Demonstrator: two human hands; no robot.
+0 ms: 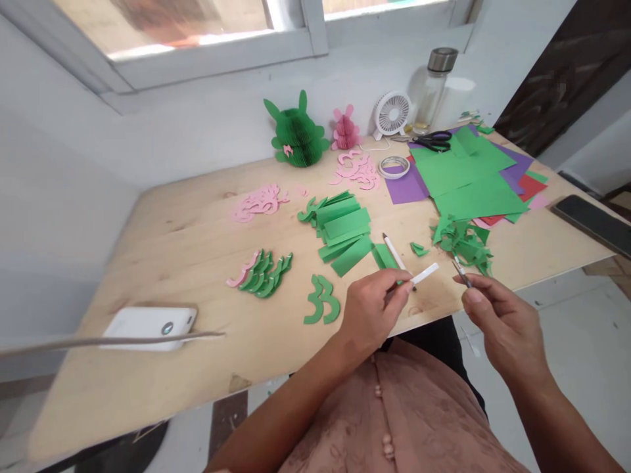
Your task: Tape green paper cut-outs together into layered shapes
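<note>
My left hand [377,302] is closed over the table's front edge, pinching a short white strip [424,272] that looks like tape and points to the right. To the right of it, my right hand [503,318] grips what look like small scissors [462,274], their slim tips up and a white bit at them. The handles are hidden by the fingers. Just beyond my left hand lie a white pen [394,251] and a stack of green paper strips [345,230]. Two wavy green cutouts [323,300] rest left of that hand.
Green scraps [463,243], coloured sheets [473,171], black-handled scissors [434,140] and a tape roll [394,167] lie right. Behind stand green [298,135] and pink [346,130] paper figures, a fan [393,114] and a bottle [431,92]. Pink cutouts [259,203], a white device [148,326] and a phone [594,223] also lie there.
</note>
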